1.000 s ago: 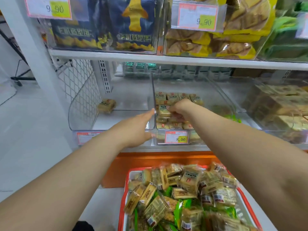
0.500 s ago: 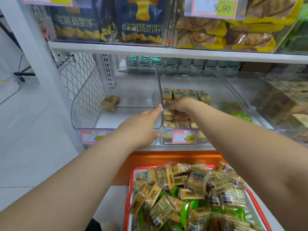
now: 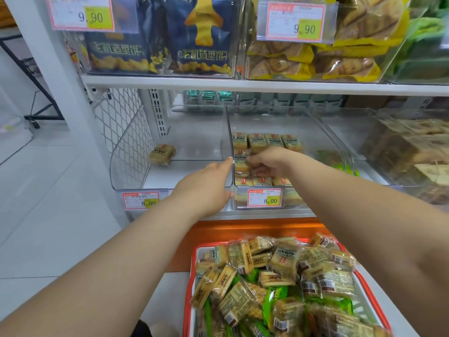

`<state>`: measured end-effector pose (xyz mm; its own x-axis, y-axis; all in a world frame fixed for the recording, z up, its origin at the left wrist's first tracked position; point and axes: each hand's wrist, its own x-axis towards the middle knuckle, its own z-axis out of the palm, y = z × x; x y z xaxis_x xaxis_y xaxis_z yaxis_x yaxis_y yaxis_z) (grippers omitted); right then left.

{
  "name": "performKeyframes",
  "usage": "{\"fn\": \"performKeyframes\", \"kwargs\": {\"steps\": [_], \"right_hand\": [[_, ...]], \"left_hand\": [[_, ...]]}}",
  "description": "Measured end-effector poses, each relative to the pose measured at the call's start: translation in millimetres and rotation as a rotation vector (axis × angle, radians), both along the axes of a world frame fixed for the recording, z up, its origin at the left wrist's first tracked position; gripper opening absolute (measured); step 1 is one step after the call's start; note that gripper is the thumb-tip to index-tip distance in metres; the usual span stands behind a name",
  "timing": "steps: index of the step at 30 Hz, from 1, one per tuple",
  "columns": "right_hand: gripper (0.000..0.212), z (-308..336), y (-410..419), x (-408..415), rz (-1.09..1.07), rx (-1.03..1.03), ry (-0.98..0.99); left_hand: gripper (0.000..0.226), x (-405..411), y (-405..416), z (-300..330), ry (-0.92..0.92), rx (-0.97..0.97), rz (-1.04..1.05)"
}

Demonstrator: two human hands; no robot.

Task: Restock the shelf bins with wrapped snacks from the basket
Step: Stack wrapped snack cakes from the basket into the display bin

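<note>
Wrapped snacks (image 3: 266,142) lie flat in rows in the middle clear bin (image 3: 315,122) on the lower shelf, long axes running front to back, printed labels up, red logos toward the back. The right hand (image 3: 269,159) reaches into this bin from the front, fingers curled down over the second row, gripping a snack there; which pack exactly is hidden under the fingers. The left hand (image 3: 206,186) lies flat with fingers straight, fingertips touching the divider wall (image 3: 229,142) between the middle bin and the left bin (image 3: 126,152). The left bin holds one lone snack (image 3: 162,154), tilted, resting near its back left side.

Below, a red-rimmed basket (image 3: 192,268) is heaped with tan wrapped snacks lying at mixed angles, green packs among them. Price tags (image 3: 264,197) reading 8.00 clip to the bin fronts. The upper shelf (image 3: 267,85) carries dark blue bags (image 3: 201,35) and yellow packs (image 3: 315,57), tagged 9.90. White shelving, wire mesh side panel (image 3: 121,127), pale tiled floor (image 3: 36,203) at left.
</note>
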<state>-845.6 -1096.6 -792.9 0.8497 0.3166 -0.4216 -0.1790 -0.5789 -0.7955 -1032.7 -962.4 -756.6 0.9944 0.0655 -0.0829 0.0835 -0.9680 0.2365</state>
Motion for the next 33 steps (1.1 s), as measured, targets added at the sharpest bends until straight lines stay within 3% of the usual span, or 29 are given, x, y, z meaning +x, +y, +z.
{"fn": "performKeyframes", "kwargs": {"steps": [4, 6, 8, 11, 16, 18, 20, 23, 27, 33], "right_hand": [[0.023, 7, -23, -15, -0.013, 0.008, -0.083], [0.021, 14, -36, -35, -0.067, 0.014, -0.228], [0.018, 21, -51, -68, -0.119, 0.048, -0.423], [0.009, 18, -78, -127, -0.031, 0.081, -0.574], [0.012, -8, -120, -202, 0.421, -0.174, -0.289], [0.02, -15, -127, -216, 0.516, -0.295, -0.266], [0.031, -17, -128, -223, 0.594, -0.387, -0.273], [0.042, -18, -124, -228, 0.739, -0.549, -0.333], [0.046, -18, -129, -229, 0.823, -0.633, -0.353], [0.036, -17, -138, -225, 0.766, -0.573, -0.313]], "left_hand": [[0.046, -13, -9, -2, -0.237, -0.039, 0.03], [0.023, -23, -13, -6, -0.373, -0.088, 0.01], [0.004, -36, -17, -12, -0.386, -0.146, -0.002], [0.002, -53, -22, -35, -0.195, -0.12, -0.034], [0.048, -72, -22, -98, 0.304, 0.144, -0.033], [0.06, -76, -19, -119, 0.442, 0.14, 0.046], [0.055, -77, -16, -136, 0.515, 0.102, 0.075], [0.04, -78, -11, -146, 0.484, 0.094, 0.094], [0.027, -77, 1, -138, 0.438, -0.063, 0.184], [0.014, -76, 10, -92, 0.366, -0.622, 0.321]]}}
